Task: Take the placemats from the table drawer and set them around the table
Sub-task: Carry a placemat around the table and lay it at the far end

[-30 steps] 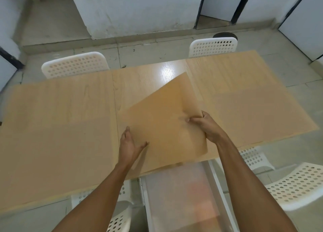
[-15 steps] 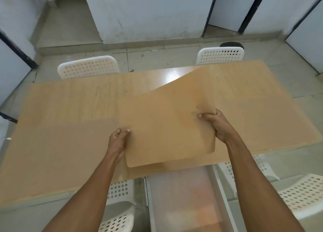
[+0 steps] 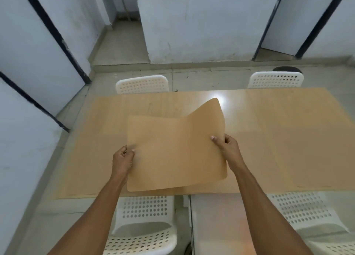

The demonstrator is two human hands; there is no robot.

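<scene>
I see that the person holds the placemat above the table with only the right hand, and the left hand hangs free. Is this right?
Not quite. The head view shows both hands holding the placemat above the table: the left hand grips its left edge, and the right hand grips its right edge.

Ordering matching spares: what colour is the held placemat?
Plain light tan placemat, close to the tabletop's colour; head view shows it.

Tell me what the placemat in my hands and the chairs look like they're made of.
Placemat: likely thin flexible cork or vinyl, matte tan; its far corner curls up while held. Chairs: probably moulded white plastic, smooth, with backs and seats full of round holes.
</scene>
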